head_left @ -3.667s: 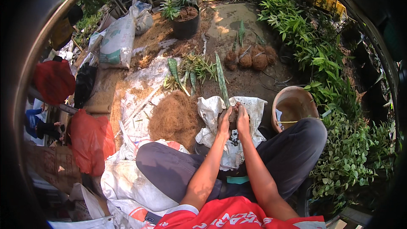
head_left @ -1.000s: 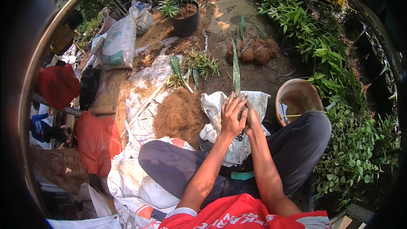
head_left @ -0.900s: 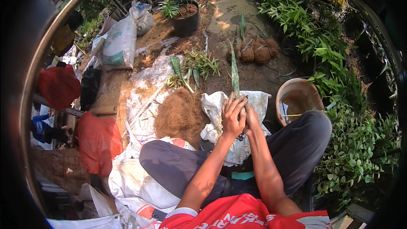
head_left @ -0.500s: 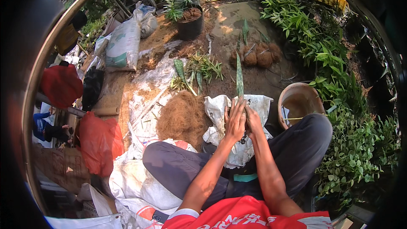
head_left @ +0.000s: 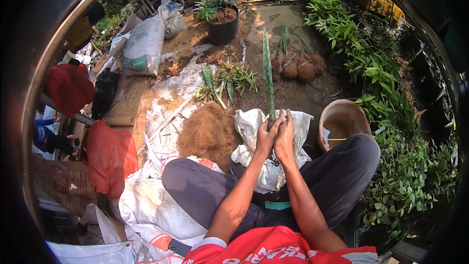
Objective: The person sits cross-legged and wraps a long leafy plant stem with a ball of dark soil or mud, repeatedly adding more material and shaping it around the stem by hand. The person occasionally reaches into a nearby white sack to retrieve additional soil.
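Note:
A long mottled green snake plant leaf [head_left: 268,76] stands upright between my hands, above a white sack piece [head_left: 249,123] spread across my lap with dark soil crumbs on it. My left hand [head_left: 266,138] is closed round the leaf's base from the left. Against it from the right presses my right hand [head_left: 284,137], cupped with its fingers pointing up. The lowest end of the plant, and any soil about it, is hidden by both palms. Left of the sack piece lies a heap of brown coconut fibre [head_left: 207,134].
Fibre-wrapped balls [head_left: 306,71] with leaves sit ahead. A round tub [head_left: 362,117] stands by my right knee. Cut leaves [head_left: 236,77] lie beyond the fibre heap. Farther off are a potted plant [head_left: 222,29] and a full sack [head_left: 143,49]; a red plastic bag [head_left: 111,154] is at left.
My hands have turned from lying along the leaf's base to cupping it with fingers up. The leaf has risen, leans slightly left and shows more of its length.

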Demonstrator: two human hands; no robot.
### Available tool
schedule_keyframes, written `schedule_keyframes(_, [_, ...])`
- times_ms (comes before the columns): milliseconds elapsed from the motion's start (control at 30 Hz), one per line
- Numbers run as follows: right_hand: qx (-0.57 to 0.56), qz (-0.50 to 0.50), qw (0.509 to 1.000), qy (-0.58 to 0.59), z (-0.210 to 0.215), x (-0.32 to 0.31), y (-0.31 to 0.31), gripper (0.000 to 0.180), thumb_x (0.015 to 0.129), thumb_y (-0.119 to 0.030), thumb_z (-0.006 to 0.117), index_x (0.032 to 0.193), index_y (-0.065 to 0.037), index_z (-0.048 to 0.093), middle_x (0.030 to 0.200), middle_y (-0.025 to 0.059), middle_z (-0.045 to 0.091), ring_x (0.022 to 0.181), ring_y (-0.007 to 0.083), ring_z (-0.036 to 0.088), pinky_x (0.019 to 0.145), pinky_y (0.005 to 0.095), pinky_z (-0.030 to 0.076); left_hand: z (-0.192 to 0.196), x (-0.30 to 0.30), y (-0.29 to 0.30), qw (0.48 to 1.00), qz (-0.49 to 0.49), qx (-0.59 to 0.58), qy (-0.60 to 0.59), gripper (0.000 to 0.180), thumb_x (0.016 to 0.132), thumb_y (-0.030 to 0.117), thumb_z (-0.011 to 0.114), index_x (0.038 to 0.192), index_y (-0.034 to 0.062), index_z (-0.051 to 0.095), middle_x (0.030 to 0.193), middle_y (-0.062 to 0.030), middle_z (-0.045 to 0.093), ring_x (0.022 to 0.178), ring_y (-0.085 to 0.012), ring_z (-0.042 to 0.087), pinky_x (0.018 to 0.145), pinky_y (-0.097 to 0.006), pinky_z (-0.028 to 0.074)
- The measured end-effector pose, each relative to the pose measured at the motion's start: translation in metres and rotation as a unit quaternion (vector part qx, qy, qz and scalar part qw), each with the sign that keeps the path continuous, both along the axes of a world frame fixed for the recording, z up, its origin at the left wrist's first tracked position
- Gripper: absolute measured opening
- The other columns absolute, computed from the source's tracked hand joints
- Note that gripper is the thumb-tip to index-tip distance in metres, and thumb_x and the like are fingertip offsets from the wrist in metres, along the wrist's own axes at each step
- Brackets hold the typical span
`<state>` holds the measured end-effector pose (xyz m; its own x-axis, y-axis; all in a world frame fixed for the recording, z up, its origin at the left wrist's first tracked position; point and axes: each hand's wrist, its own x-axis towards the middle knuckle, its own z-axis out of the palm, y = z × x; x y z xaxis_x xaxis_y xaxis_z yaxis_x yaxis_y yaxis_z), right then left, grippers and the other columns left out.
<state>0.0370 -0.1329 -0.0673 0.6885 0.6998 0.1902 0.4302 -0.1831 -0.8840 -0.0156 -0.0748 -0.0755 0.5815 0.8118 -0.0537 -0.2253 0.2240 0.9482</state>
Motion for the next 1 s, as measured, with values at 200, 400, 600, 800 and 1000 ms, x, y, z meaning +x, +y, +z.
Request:
schedule_keyframes(200, [0.145,0.073,0.917,0.365,0.011,0.013,0.001,0.073,0.100,-0.059,0.030,0.149,-0.004,0.030,0.145,0.0183,0.037,0.132,0.0333,0.040,0.109,0.0415,0.031,0.006,-0.004,0.012,0.990,-0.041,-0.138,-0.014,0.051,0.097,0.051,0.052,0.104,0.0024,0.064,0.096,-0.0067,0.068,0.081,-0.0123,0.063,0.074,-0.026,0.049])
schedule_keyframes(400, [0.193,0.038,0.817,0.542,0.007,0.022,0.017,0.071,0.098,-0.060,0.037,0.146,-0.006,0.036,0.136,0.0094,0.052,0.109,0.0175,0.057,0.093,0.0301,0.046,0.015,0.004,0.007,0.996,-0.017,-0.083,-0.039,0.071,0.100,0.061,0.024,0.115,0.0034,0.061,0.098,-0.0085,0.063,0.098,-0.0204,0.059,0.093,-0.034,0.042])
schedule_keyframes(600, [0.202,0.068,0.720,0.660,0.006,0.011,0.003,0.051,0.099,-0.049,0.046,0.119,-0.004,0.060,0.105,0.0067,0.066,0.094,0.0175,0.065,0.085,0.0310,0.052,0.014,0.007,0.002,0.870,0.157,0.306,0.354,0.055,0.105,0.042,0.020,0.136,0.0045,0.046,0.131,-0.0178,0.046,0.121,-0.0307,0.040,0.106,-0.036,0.027])
schedule_keyframes(800, [0.159,0.057,0.843,0.510,-0.001,0.007,0.007,0.047,0.101,-0.045,0.044,0.114,-0.003,0.061,0.102,0.0066,0.066,0.092,0.0156,0.064,0.082,0.0285,0.051,0.006,-0.001,0.023,0.989,-0.009,0.053,0.137,0.048,0.105,0.030,0.039,0.138,-0.0043,0.039,0.140,-0.0209,0.037,0.118,-0.0323,0.046,0.104,-0.037,0.038])
schedule_keyframes(1000, [0.080,-0.047,0.962,0.257,-0.004,-0.002,0.009,0.054,0.104,-0.043,0.030,0.138,-0.002,0.042,0.136,0.0184,0.044,0.129,0.0298,0.036,0.108,0.0390,0.028,0.003,0.004,0.004,0.996,-0.012,0.008,0.086,0.050,0.096,0.040,0.058,0.119,-0.0045,0.059,0.112,-0.0140,0.064,0.099,-0.0174,0.060,0.087,-0.030,0.046])
